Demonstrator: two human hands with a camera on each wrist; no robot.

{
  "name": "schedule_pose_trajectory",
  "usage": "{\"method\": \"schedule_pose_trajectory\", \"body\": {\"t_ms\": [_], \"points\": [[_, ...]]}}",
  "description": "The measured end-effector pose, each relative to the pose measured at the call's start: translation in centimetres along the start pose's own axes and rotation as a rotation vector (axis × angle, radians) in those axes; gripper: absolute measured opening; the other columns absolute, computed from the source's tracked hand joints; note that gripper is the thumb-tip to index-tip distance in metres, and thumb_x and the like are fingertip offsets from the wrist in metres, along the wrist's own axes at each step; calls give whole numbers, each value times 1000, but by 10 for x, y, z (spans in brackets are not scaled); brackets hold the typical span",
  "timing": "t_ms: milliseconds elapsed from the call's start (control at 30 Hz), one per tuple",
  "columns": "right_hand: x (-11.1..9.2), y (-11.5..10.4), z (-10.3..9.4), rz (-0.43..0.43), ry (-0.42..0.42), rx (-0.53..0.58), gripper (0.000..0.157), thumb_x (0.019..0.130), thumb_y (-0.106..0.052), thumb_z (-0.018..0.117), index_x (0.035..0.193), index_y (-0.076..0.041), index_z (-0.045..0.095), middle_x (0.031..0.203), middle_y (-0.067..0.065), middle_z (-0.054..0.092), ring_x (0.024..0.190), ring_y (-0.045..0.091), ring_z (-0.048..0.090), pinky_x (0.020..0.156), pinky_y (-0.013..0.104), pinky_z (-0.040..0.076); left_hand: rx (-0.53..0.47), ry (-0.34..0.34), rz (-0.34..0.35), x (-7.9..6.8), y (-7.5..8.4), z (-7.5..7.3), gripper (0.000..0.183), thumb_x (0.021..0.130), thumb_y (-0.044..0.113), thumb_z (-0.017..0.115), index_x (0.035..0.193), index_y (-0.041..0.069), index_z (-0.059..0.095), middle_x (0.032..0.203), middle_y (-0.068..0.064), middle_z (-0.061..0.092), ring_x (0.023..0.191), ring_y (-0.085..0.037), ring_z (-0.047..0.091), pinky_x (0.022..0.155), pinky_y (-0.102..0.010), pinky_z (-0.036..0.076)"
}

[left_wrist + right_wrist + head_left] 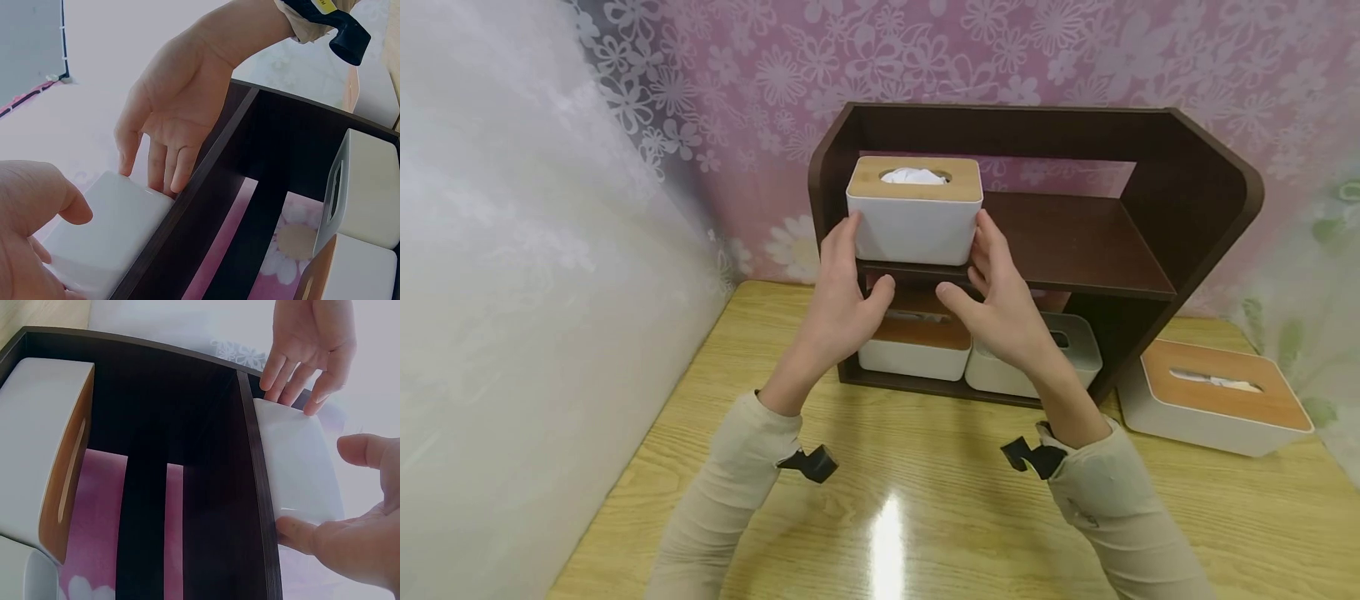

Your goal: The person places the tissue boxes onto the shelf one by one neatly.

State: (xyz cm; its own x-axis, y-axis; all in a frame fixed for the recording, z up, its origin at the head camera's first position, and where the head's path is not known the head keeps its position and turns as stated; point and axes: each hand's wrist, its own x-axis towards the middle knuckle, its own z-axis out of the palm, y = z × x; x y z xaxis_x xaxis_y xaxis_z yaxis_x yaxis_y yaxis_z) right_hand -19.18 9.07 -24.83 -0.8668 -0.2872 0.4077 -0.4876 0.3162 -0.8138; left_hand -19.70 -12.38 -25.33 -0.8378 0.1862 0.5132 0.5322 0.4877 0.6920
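A white tissue box (914, 233) with a wooden lid and tissue in its oval slot stands at the left end of the upper shelf (1075, 237). At its left end my left hand (842, 308) has its fingertips on the side, fingers extended. My right hand (1003, 308) touches the opposite end the same way. Both thumbs stand off from the box front, as the left wrist view shows with the right hand (184, 106) and the box (115, 231). In the right wrist view the fingers of each hand lie along the ends of the box (300, 465).
The dark brown shelf unit's lower level holds a wooden-lidded tissue box (913, 358) and a grey-lidded one (1000, 372), partly hidden behind my hands. Right of the unit, another wooden-lidded box (1213, 421) sits on the wood-grain table (925, 467). A pale wall (550, 292) rises on the left.
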Motion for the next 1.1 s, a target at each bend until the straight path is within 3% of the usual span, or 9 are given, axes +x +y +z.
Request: {"method": "schedule_pose_trajectory", "body": {"t_ms": [267, 600, 1100], "points": [[9, 2, -4, 50, -2, 85, 86, 97, -12, 60, 161, -19, 3, 165, 9, 10, 151, 22, 16, 118, 45, 23, 8, 5, -6, 8, 1, 2, 79, 93, 11, 56, 158, 1, 12, 160, -21, 12, 148, -27, 19, 117, -44, 26], [21, 4, -13, 91, -8, 114, 84, 96, -12, 60, 161, -21, 6, 165, 8, 12, 151, 22, 18, 119, 44, 23, 35, -22, -71, 21, 5, 7, 81, 93, 14, 55, 158, 1, 7, 161, -20, 8, 148, -29, 20, 117, -45, 27], [23, -2, -8, 128, -8, 155, 83, 97, -9, 58, 161, -20, 6, 165, 9, 10, 151, 23, 17, 120, 43, 21, 45, -57, -124, 25, 2, 1, 83, 94, 17, 54, 159, 6, 3, 163, -16, 6, 149, -27, 19, 117, -43, 26]]}}
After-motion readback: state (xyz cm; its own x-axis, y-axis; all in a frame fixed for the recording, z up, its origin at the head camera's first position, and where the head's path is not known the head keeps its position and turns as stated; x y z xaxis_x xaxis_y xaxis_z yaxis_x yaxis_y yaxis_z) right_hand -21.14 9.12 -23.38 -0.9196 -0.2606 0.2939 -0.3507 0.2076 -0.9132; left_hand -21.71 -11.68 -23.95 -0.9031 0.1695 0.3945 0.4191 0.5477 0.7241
